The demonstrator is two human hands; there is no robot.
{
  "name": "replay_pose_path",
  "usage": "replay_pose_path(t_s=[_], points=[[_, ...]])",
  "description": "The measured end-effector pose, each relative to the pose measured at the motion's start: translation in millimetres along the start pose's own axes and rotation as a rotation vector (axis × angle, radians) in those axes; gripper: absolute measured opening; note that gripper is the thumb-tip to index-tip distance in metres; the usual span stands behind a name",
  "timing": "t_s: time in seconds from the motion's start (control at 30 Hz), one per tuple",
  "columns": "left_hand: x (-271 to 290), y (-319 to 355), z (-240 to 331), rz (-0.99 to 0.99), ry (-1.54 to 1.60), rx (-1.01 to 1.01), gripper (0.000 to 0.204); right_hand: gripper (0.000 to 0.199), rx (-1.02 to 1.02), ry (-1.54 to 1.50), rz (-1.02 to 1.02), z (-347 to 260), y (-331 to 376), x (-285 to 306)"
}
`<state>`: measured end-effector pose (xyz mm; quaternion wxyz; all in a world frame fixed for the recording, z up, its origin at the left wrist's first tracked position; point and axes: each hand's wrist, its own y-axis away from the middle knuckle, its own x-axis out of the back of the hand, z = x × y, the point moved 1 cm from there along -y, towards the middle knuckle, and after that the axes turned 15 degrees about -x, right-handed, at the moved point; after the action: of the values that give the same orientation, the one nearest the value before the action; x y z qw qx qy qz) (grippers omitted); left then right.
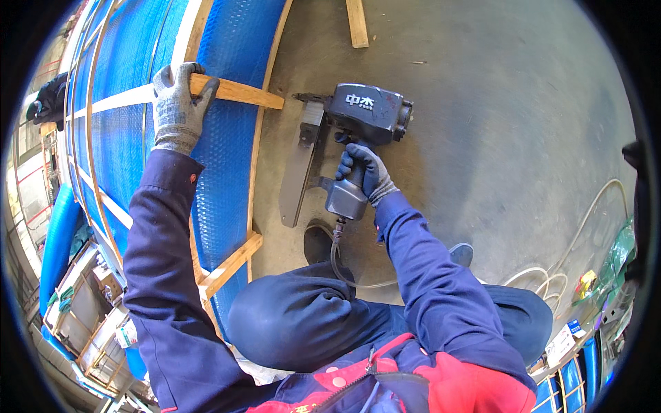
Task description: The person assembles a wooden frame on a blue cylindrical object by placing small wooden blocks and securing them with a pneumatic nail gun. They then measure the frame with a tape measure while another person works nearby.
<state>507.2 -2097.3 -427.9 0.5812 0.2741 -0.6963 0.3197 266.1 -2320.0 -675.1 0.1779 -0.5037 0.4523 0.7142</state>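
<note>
My left hand (180,110), in a grey knit work glove, is closed on a wooden slat (237,91) where it crosses another board. Blue bubble wrap (231,148) lies behind this wooden framing, on the left. My right hand (368,172), in a grey glove with dark finger coating, grips the handle of a black pneumatic nail gun (365,112). The gun's nose points left, close to the slat's end; whether they touch I cannot tell. A long grey magazine (297,182) extends from the nose toward me, and an air hose (337,241) joins the handle's base.
Grey concrete floor (509,138) spreads to the right. A loose wooden board (357,24) lies at the top. Pale hose loops (547,282) and green plastic film (617,260) are at the right. My bent leg (296,320) is close below the gun.
</note>
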Motion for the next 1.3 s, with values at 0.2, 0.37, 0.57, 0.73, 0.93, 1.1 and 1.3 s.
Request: replay_pose_path(t_s=[0.2,0.37,0.57,0.73,0.93,1.1,1.3], points=[[-1,-1,0,0.001,-0.057,-0.024,0.040,0.015,-0.161,0.085,0.031,-3,-24,-6],[0,0,3,0.027,-0.070,-0.069,0.038,0.017,-0.235,0.130,0.105,-5,-36,-8],[3,-1,8,0.030,-0.030,-0.041,0.035,0.017,-0.234,0.137,0.102,-5,-35,-8],[3,-2,7,0.021,-0.078,-0.070,0.034,0.018,-0.215,0.118,0.146,-2,-35,-12],[3,-1,7,0.048,-0.058,-0.107,0.034,0.018,-0.198,0.152,0.134,0,-35,-16],[1,1,4,0.044,-0.063,-0.105,0.035,0.017,-0.165,0.145,0.172,0,-36,-14],[2,0,2,0.010,-0.050,-0.104,0.042,0.017,-0.188,0.117,0.143,0,-38,-15]])
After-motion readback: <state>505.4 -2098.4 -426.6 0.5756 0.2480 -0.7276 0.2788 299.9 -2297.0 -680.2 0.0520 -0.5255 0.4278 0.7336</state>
